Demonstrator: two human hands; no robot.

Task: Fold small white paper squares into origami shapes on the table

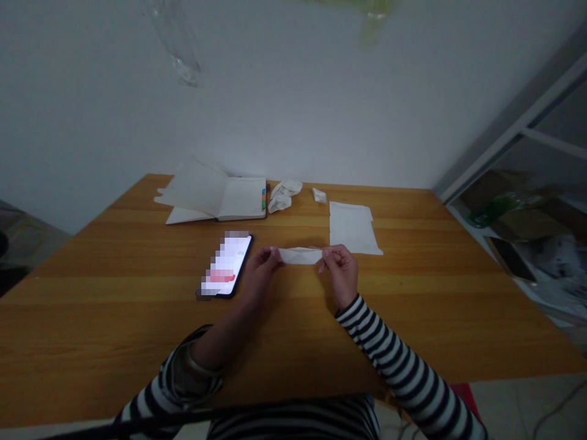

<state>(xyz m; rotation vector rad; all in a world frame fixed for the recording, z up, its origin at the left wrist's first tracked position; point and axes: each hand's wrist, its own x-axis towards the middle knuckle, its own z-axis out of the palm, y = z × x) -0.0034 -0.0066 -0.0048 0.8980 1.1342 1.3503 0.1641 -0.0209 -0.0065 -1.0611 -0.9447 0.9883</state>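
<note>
Stretched between my two hands is a narrow piece of folded white paper [300, 256], held just above the wooden table. My left hand [263, 267] pinches its left end, and my right hand [340, 269] pinches the right end. To the left of my left hand lies a phone [225, 267] with a lit, partly pixelated screen. A flat white sheet of paper [353, 227] with torn edges rests just beyond my right hand.
An open notebook [243, 197] with coloured tabs lies at the back left of the wooden table [413, 293]. Crumpled paper [283, 195] and a small paper scrap [319, 195] are beside it. A white wall [298, 110] stands behind; a shelf with clutter is at right.
</note>
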